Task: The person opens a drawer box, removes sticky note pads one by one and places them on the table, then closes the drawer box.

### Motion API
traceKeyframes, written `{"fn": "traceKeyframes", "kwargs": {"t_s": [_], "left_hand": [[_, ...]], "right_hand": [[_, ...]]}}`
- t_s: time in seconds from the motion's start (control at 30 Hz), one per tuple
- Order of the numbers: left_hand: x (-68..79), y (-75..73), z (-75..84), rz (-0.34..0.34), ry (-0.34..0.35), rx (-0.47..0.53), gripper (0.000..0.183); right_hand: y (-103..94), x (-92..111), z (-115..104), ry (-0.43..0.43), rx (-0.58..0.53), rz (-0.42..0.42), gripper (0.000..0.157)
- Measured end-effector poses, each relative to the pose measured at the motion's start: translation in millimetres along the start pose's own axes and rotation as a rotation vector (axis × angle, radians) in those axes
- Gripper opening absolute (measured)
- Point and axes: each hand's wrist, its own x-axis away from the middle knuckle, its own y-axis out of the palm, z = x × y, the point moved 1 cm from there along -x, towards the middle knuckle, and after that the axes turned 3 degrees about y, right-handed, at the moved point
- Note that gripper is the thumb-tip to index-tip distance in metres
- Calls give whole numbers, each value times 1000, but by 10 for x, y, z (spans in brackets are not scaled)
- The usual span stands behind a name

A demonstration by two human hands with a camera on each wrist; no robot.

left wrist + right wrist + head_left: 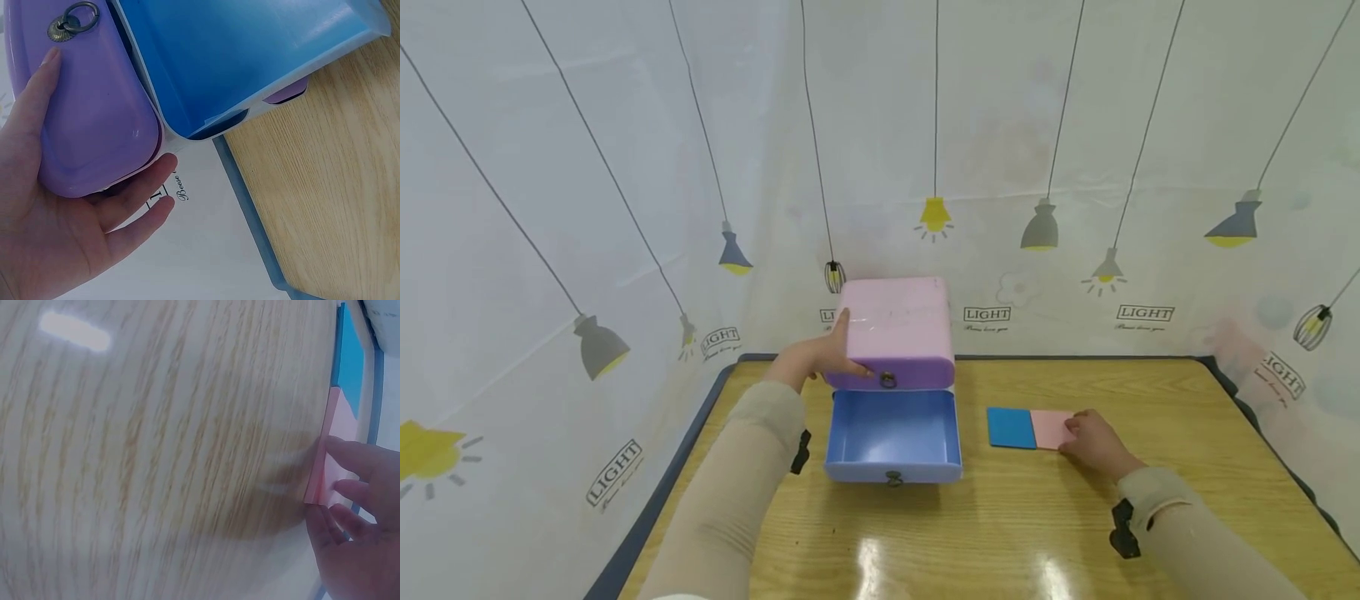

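Note:
A small drawer box with a pink top (897, 321) stands toward the back of the table. Its purple upper drawer (100, 119) is in, while the blue lower drawer (892, 473) is pulled out, nothing seen inside. My left hand (820, 358) holds the box's left front corner, thumb on the purple front near a ring pull (81, 17) and other fingers round the side. To the right, a flat pink square (1049, 428) lies edge to edge with a blue square (1011, 427). My right hand (1097, 446) pinches the pink square at its right end.
The wood-grain table (1000, 517) has a dark edge (1075, 357). Behind it and at the sides hang white sheets (985, 150) printed with lamps. A dark wrist mount (1124, 530) sits on the right sleeve, another (801, 452) on the left.

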Motion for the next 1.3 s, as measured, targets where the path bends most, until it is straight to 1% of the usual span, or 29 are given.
{"fn": "traceKeyframes", "kwargs": {"t_s": [0.2,0.43,0.57,0.73,0.8,0.97,1.03,1.17,1.3], "left_hand": [[-16,3,-2,-1,5,-15,125],[-14,7,-2,5,7,-13,126],[-16,11,-3,8,13,-7,126],[-36,14,-8,8,19,-6,125],[-69,15,-32,6,11,-7,127],[-54,0,-37,10,7,-8,127],[-13,-9,-12,16,18,-5,126],[-5,-8,-11,17,16,-1,126],[0,1,-8,11,12,4,126]], "right_hand": [[7,10,-5,-40,-1,22,44],[-40,46,-32,-20,23,15,41],[-86,92,-101,29,15,6,44],[-153,150,-264,23,-41,-21,46],[-174,178,-344,-2,-58,-29,45],[-192,249,-563,-41,-129,-63,41],[-183,278,-652,-74,-160,-72,39],[-147,356,-856,-169,-198,-85,36],[-91,448,-1068,-219,-239,-119,36]]}}
